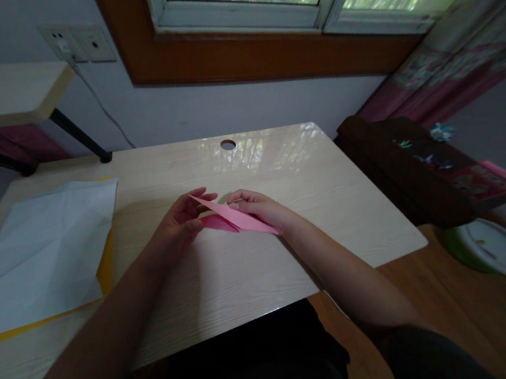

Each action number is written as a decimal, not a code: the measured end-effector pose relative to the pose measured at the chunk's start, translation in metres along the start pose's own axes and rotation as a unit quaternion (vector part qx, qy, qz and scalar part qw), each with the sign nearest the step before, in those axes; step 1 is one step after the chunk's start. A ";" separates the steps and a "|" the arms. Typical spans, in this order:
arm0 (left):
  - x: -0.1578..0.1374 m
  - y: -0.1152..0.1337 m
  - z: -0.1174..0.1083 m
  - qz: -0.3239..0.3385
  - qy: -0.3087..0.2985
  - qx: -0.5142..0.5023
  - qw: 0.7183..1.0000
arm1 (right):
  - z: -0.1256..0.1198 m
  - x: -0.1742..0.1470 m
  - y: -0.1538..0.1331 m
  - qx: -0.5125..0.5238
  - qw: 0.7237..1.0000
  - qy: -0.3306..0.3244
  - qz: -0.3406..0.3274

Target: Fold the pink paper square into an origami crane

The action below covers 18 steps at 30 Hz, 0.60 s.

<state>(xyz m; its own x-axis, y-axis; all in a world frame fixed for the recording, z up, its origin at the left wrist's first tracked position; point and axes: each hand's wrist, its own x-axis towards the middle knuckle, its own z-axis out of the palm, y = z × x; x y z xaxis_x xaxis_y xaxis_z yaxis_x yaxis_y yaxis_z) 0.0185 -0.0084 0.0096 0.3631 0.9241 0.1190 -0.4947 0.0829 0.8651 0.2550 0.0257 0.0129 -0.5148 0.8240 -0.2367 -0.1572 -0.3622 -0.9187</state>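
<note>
A sheet of pink paper folded into a long pointed shape (238, 217) is held just above the desk, its upper layer slanting from upper left to lower right. My right hand (262, 208) grips it from the right, thumb on top and the other fingers partly hidden behind it. On the left side, my left hand (183, 216) curls loosely round the other end, its thumb at the tip of the lower flap and its fingers behind the upper point.
On the pale wooden desk (351, 202), a large creased white sheet (48, 245) lies over yellow paper (106, 269) at the left. A raised shelf (1, 91) stands at the back left. Right of the desk are dark wooden furniture (398, 171) and a round white-topped bin (495, 246).
</note>
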 end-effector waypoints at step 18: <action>-0.003 0.004 0.003 0.063 0.120 0.285 0.949 | -0.004 -0.002 -0.003 -0.005 0.999 -0.027 0.025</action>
<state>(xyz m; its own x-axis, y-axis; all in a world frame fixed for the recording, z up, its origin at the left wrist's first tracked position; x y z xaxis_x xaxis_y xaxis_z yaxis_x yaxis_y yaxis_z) 0.0179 -0.0126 0.0142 0.1050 0.9774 0.1835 0.0110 -0.1856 0.9826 0.2594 0.0269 0.0152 -0.5661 0.7806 -0.2649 -0.1220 -0.3972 -0.9096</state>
